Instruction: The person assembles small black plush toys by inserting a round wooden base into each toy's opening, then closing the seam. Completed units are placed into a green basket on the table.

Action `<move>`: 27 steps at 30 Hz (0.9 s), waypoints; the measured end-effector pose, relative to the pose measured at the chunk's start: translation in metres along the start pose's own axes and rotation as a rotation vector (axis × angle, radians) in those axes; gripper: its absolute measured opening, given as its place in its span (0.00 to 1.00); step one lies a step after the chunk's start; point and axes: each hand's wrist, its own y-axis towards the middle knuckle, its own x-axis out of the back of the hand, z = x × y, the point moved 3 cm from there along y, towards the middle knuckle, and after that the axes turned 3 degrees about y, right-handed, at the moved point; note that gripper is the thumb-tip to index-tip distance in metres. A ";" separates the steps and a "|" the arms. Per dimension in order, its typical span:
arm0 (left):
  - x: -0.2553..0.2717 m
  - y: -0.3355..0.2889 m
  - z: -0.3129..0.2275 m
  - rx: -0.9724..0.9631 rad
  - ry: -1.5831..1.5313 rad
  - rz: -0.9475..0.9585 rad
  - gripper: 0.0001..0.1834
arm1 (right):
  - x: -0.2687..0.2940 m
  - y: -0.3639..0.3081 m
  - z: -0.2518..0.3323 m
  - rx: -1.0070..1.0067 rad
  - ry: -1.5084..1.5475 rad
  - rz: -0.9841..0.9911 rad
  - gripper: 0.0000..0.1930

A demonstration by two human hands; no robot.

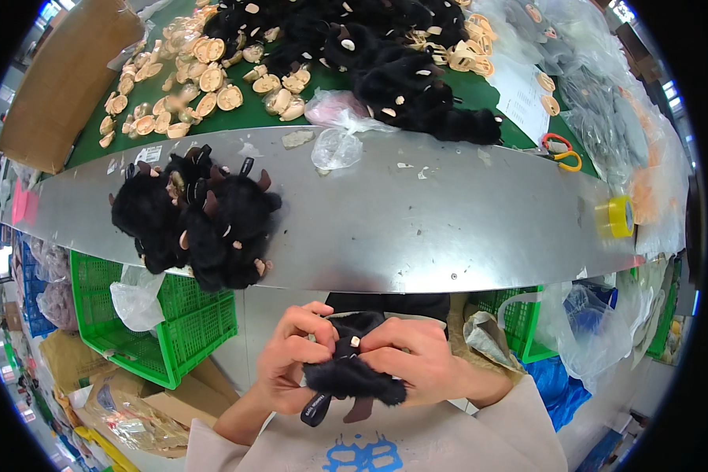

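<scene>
- down at the bottom of my view, just below the near edge of the metal table (448,228), both hands are bunched up around one black plush toy (352,376)
- left hand (291,358) is curled on the toy's left side, fingers folded in tight and pinching the fur near the top
- right hand (417,360) is clamped over the right side, fingers wrapped across the fuzzy body, so both hands are closed on the same toy
- the toy sits low in front of my chest, well apart from the stuff on the table; a small pale tag or button shows between the fingers, and a black loop and a brownish bit hang off its underside
- on the table's left part there's a pile of black plush toys (200,216) with little brown horns, right at the near edge
- further back on the green surface (252,118) i can see a bigger heap of black plush (405,75) and a scatter of tan plastic face pieces (204,79)
- a crumpled clear plastic bag (338,134) lies between the green part and the metal
- yellow tape roll (620,216) sits far right on the table, and orange-handled scissors (562,153) just behind it
- green plastic crate (173,322) is under the table to my left, with a cardboard box (63,79) up in the far left corner
</scene>
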 end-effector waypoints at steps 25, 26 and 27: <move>-0.028 0.003 0.008 0.093 0.103 -0.065 0.12 | 0.005 -0.009 -0.004 0.060 -0.074 -0.358 0.10; -0.028 0.006 0.005 0.099 0.181 -0.081 0.12 | 0.004 -0.007 -0.004 0.075 -0.097 -0.390 0.10; -0.027 0.007 0.005 0.097 0.246 -0.125 0.13 | 0.003 -0.004 -0.005 0.060 -0.115 -0.406 0.10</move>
